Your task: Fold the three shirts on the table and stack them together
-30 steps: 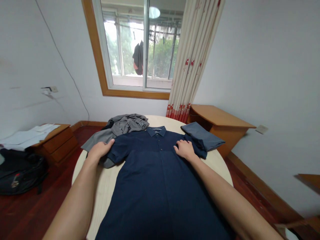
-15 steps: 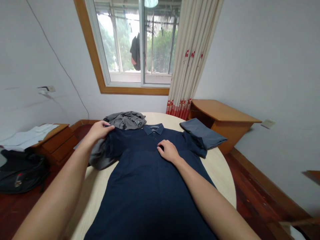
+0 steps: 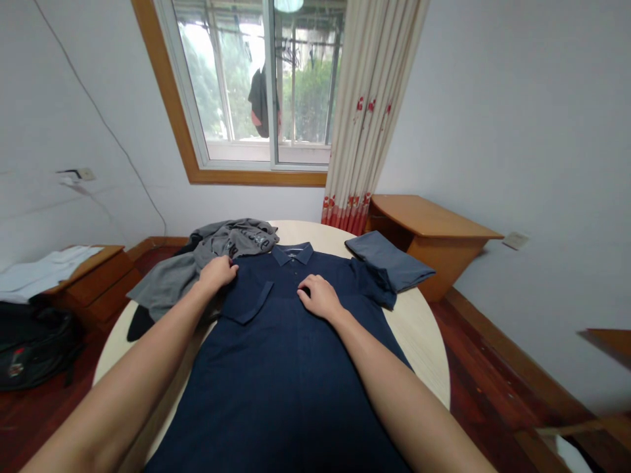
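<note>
A navy polo shirt (image 3: 296, 355) lies spread front up on a round pale table, its collar at the far end. Its left-hand sleeve (image 3: 249, 303) is folded inward over the chest. My left hand (image 3: 217, 271) is closed on the shirt's folded edge near that shoulder. Just below the collar, my right hand (image 3: 320, 297) rests on the chest, fingers loosely curved, with a gap between thumb and forefinger. The opposite sleeve (image 3: 377, 286) stays stretched out to the right.
Rumpled grey clothing (image 3: 234, 238) is heaped at the table's back left. A folded dark grey garment (image 3: 389, 259) lies at the back right, touching the polo's sleeve. The pale table's edge (image 3: 436, 368) curves around the right side. Beyond it stands a wooden desk (image 3: 434, 217).
My left hand has moved inward, and the left-hand sleeve it held outstretched is now folded over the chest. More grey clothing shows. My right hand keeps its place on the shirt.
</note>
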